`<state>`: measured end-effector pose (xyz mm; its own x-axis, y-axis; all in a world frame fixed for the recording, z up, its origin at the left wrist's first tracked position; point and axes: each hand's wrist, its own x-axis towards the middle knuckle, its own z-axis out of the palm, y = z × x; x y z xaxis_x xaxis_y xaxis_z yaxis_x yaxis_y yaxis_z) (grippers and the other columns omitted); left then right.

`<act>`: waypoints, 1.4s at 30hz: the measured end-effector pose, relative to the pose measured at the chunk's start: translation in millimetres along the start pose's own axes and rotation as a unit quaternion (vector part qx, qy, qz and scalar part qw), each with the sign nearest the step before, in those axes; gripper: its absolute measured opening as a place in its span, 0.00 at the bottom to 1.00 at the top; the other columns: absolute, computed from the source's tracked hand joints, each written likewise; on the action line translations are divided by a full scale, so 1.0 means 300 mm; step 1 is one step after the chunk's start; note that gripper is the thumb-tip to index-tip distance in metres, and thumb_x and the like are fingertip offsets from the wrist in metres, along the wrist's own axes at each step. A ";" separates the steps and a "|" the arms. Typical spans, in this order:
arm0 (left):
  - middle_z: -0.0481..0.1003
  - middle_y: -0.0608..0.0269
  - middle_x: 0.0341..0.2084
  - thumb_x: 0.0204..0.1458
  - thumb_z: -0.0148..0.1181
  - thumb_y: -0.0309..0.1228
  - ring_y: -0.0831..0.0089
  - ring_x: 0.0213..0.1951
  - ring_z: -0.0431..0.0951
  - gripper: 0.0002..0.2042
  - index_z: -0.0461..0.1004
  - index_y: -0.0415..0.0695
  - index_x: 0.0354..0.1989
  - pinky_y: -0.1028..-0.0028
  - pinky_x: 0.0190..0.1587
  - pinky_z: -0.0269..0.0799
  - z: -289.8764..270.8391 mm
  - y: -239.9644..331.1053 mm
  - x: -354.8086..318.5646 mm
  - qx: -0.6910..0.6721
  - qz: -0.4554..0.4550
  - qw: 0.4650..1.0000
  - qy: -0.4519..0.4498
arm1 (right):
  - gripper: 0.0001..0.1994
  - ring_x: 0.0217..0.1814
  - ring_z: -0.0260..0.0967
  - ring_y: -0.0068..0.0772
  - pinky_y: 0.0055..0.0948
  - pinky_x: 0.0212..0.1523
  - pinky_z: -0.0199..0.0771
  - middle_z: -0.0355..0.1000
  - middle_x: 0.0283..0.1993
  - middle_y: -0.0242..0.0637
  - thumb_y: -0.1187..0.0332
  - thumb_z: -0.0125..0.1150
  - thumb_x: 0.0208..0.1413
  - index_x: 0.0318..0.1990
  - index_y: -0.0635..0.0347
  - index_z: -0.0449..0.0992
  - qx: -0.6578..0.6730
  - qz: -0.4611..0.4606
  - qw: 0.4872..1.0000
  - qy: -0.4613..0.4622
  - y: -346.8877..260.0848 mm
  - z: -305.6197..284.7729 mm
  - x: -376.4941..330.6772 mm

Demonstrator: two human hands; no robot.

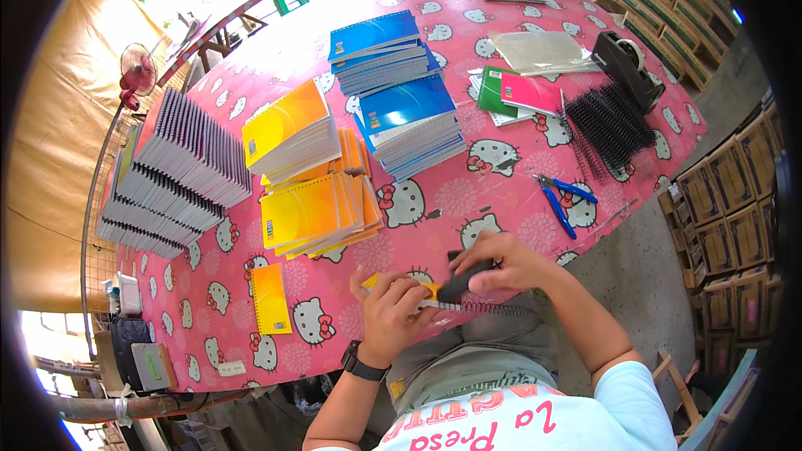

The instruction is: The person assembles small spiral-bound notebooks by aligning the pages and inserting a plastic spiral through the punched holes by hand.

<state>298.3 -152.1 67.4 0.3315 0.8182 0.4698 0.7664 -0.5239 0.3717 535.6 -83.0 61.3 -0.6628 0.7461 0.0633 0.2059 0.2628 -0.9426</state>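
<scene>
The person stands at the near edge of a long table spread with a pink patterned cloth (455, 198), both hands low over that edge and close together. The left hand (393, 305), a dark watch (363, 365) on its wrist, is curled over a yellow notebook (433, 289), fingers bent down on it; most of the cover is hidden beneath them. A dark wire coil (494, 309) runs along the notebook's near side and trails off to the right past the pages. The right hand (505, 263) has its fingers and thumb closed around a black piece (455, 286) whose lower end meets the notebook; from here I can't tell what the piece is. To the left lies a single small yellow notepad (270, 299). Farther off stand two yellow stacks (305, 209), with two blue stacks (409, 113) to their right and slightly farther. At the far left rise tall piles of coil-bound books (188, 146). Right of the hands, blue-handled cutters (558, 213) lie with their handles spread, and beyond them sits a heap of black coils (614, 121), next to a black tape dispenser (628, 75). A green notebook (494, 93) and a pink one (532, 93) overlap just left of the heap.
</scene>
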 end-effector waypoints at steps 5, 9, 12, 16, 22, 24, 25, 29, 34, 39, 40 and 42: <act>0.74 0.77 0.25 0.31 0.74 0.36 0.74 0.38 0.74 0.17 0.76 0.53 0.32 0.50 0.58 0.45 -0.005 -0.006 -0.008 -0.021 -0.019 1.000 0.007 | 0.22 0.45 0.67 0.33 0.33 0.49 0.65 0.78 0.44 0.38 0.51 0.68 0.45 0.39 0.60 0.82 0.177 -0.081 0.979 -0.059 -0.021 -0.018 0.006; 0.75 0.78 0.26 0.30 0.75 0.36 0.75 0.38 0.74 0.26 0.73 0.54 0.43 0.50 0.57 0.46 -0.008 -0.009 -0.017 -0.049 -0.042 0.998 0.003 | 0.21 0.45 0.67 0.34 0.35 0.50 0.66 0.78 0.45 0.37 0.52 0.69 0.44 0.40 0.58 0.81 0.045 -0.051 0.996 -0.048 -0.012 -0.029 0.028; 0.75 0.77 0.28 0.31 0.76 0.36 0.74 0.39 0.74 0.32 0.69 0.52 0.49 0.48 0.59 0.44 -0.007 -0.022 -0.021 -0.050 -0.044 0.998 -0.005 | 0.22 0.46 0.68 0.36 0.35 0.49 0.67 0.78 0.45 0.38 0.52 0.69 0.44 0.42 0.59 0.81 0.123 -0.100 0.981 -0.110 -0.084 -0.008 0.049; 0.75 0.70 0.34 0.33 0.76 0.32 0.72 0.41 0.75 0.36 0.64 0.48 0.54 0.52 0.59 0.53 -0.045 -0.053 -0.033 -0.081 -0.076 0.988 0.102 | 0.24 0.46 0.67 0.36 0.35 0.50 0.67 0.77 0.49 0.38 0.51 0.70 0.43 0.44 0.58 0.81 -0.027 -0.040 0.998 -0.044 -0.038 -0.019 0.061; 0.71 0.64 0.37 0.40 0.73 0.25 0.78 0.40 0.72 0.28 0.64 0.43 0.48 0.79 0.42 0.70 0.097 -0.175 -0.139 -0.469 -0.281 0.835 0.058 | 0.27 0.49 0.68 0.34 0.33 0.51 0.66 0.76 0.50 0.41 0.48 0.68 0.45 0.45 0.63 0.80 0.135 -0.070 0.986 -0.073 -0.055 0.002 0.097; 0.70 0.66 0.36 0.43 0.71 0.24 0.79 0.38 0.70 0.22 0.65 0.42 0.44 0.79 0.42 0.69 0.120 -0.202 -0.154 -0.466 -0.266 0.843 0.041 | 0.29 0.50 0.69 0.34 0.33 0.51 0.66 0.76 0.49 0.45 0.44 0.65 0.47 0.44 0.65 0.80 0.202 -0.050 0.976 -0.068 -0.047 -0.014 0.107; 0.69 0.66 0.36 0.45 0.69 0.24 0.80 0.37 0.69 0.19 0.66 0.42 0.42 0.78 0.41 0.69 0.126 -0.206 -0.158 -0.465 -0.259 0.846 0.030 | 0.30 0.50 0.69 0.34 0.33 0.51 0.66 0.76 0.49 0.45 0.44 0.64 0.48 0.44 0.65 0.80 0.210 -0.062 0.973 -0.072 -0.052 -0.008 0.107; 0.69 0.67 0.35 0.48 0.66 0.23 0.80 0.36 0.69 0.14 0.66 0.44 0.39 0.78 0.40 0.68 0.098 -0.187 -0.143 -0.546 -0.214 0.808 0.058 | 0.33 0.50 0.69 0.35 0.34 0.52 0.65 0.76 0.48 0.48 0.40 0.62 0.46 0.43 0.67 0.80 0.213 -0.076 0.973 -0.051 -0.087 -0.017 0.103; 0.69 0.67 0.36 0.50 0.65 0.23 0.80 0.39 0.69 0.15 0.66 0.44 0.42 0.77 0.42 0.67 0.026 -0.159 -0.109 -0.503 -0.189 0.842 0.035 | 0.32 0.51 0.69 0.34 0.35 0.53 0.65 0.75 0.51 0.46 0.41 0.63 0.47 0.44 0.64 0.80 0.067 -0.010 0.991 -0.119 -0.070 -0.054 0.076; 0.69 0.67 0.38 0.53 0.63 0.26 0.79 0.40 0.69 0.14 0.65 0.43 0.44 0.77 0.42 0.66 0.107 -0.165 -0.117 -0.535 -0.210 0.817 0.046 | 0.28 0.50 0.69 0.37 0.37 0.54 0.65 0.75 0.50 0.44 0.46 0.66 0.45 0.43 0.65 0.80 0.127 -0.078 0.986 -0.079 -0.081 -0.004 0.090; 0.69 0.67 0.37 0.53 0.63 0.27 0.79 0.40 0.69 0.14 0.65 0.43 0.44 0.77 0.42 0.66 0.110 -0.165 -0.108 -0.559 -0.221 0.798 0.051 | 0.30 0.50 0.70 0.38 0.37 0.54 0.65 0.76 0.50 0.45 0.44 0.65 0.45 0.43 0.65 0.80 0.029 -0.062 0.996 -0.058 -0.076 -0.001 0.107; 0.68 0.67 0.36 0.54 0.62 0.28 0.80 0.40 0.69 0.14 0.64 0.43 0.44 0.77 0.41 0.67 0.101 -0.163 -0.109 -0.536 -0.236 0.811 0.013 | 0.30 0.49 0.70 0.40 0.40 0.54 0.65 0.76 0.48 0.46 0.42 0.65 0.44 0.41 0.64 0.81 -0.180 -0.016 0.983 0.023 -0.035 -0.016 0.135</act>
<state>266.5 -146.1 9.5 0.1185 0.9894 0.0840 -0.1177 -0.0700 0.9906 510.0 -52.8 75.4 -0.6408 0.7592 0.1137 0.4324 0.4794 -0.7637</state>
